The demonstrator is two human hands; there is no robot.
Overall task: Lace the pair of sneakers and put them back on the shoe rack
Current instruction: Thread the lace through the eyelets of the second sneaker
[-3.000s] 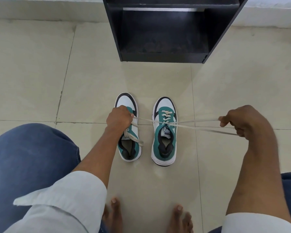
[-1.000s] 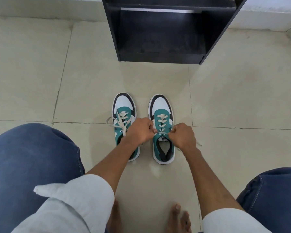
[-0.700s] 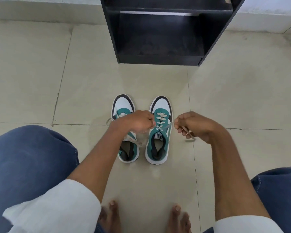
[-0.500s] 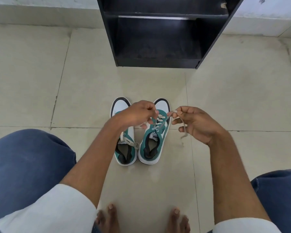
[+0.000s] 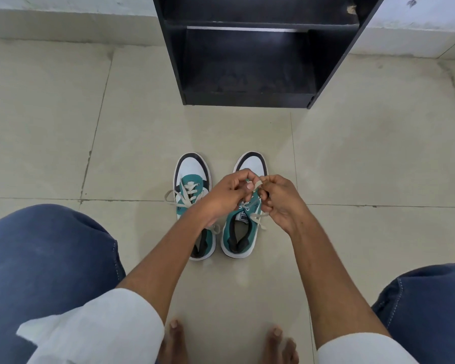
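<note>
Two teal, white and black sneakers stand side by side on the tiled floor, toes pointing away from me. The left sneaker (image 5: 192, 185) has its cream lace threaded, with loose ends trailing to its left. Over the tongue of the right sneaker (image 5: 241, 233), my left hand (image 5: 226, 195) and my right hand (image 5: 280, 199) meet fingertip to fingertip, both pinching that shoe's cream lace (image 5: 258, 218). One free lace end hangs down beside my right palm. The black shoe rack (image 5: 250, 98) stands on the floor beyond the shoes.
My knees in blue jeans (image 5: 45, 258) frame the scene at both lower corners, and my bare toes (image 5: 175, 337) show at the bottom edge. A pale wall skirting (image 5: 63, 19) runs behind the rack. Bare tiles surround the shoes.
My hands, earlier spread wide pulling the lace taut, have come together above the right sneaker. The right sneaker has turned back straight.
</note>
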